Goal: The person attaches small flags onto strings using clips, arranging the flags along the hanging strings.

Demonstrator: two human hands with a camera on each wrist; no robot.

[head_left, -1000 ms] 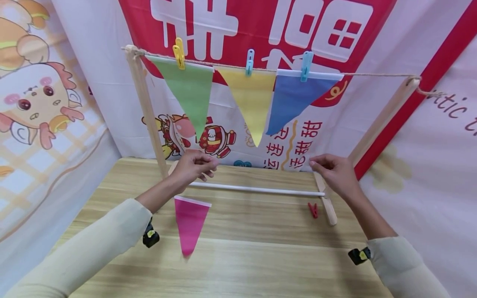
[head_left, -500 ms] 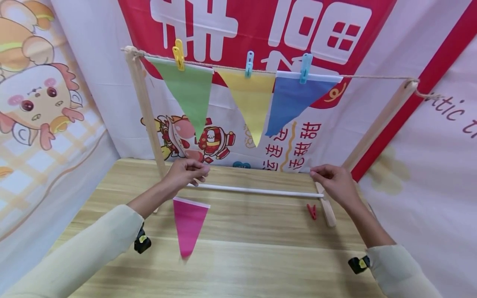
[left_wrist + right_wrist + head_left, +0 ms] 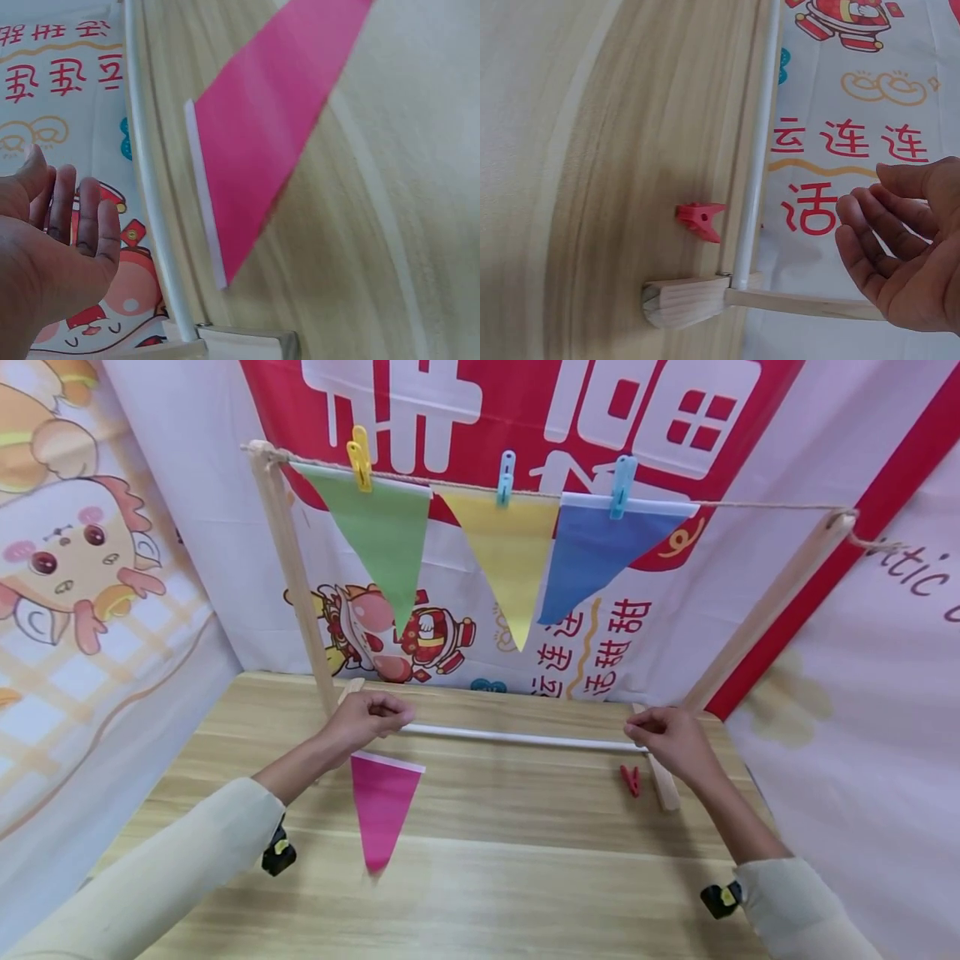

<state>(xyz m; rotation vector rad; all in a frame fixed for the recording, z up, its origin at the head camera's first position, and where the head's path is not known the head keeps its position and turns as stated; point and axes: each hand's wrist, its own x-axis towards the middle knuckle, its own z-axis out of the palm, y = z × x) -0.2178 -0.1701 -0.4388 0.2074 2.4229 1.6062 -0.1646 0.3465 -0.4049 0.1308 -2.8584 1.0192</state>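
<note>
My left hand point(image 3: 365, 720) hovers above the back left of the table, its fingers loosely bent and holding nothing. Just below it lies a pink pennant point(image 3: 386, 810), white edge toward the back; the left wrist view shows this pennant point(image 3: 262, 127) apart from the hand point(image 3: 67, 240). Over the right foot of the wooden frame, my right hand point(image 3: 670, 735) is likewise relaxed, with nothing in it. A red clothespin point(image 3: 631, 781) lies near that foot. On the twine, a yellow clothespin point(image 3: 360, 460) and two blue ones clip green point(image 3: 382, 535), yellow point(image 3: 502, 547) and blue point(image 3: 603, 547) pennants.
Two wooden posts, left point(image 3: 292, 577) and right point(image 3: 768, 610), carry the twine point(image 3: 765, 506). A white rod point(image 3: 517, 738) joins their feet low across the table point(image 3: 495, 893). Printed cloth point(image 3: 187, 510) hangs behind and at both sides.
My left hand has come down and slightly left, closer to the pink pennant. The right hand has lowered a little. Pennants and clothespins stay where they were.
</note>
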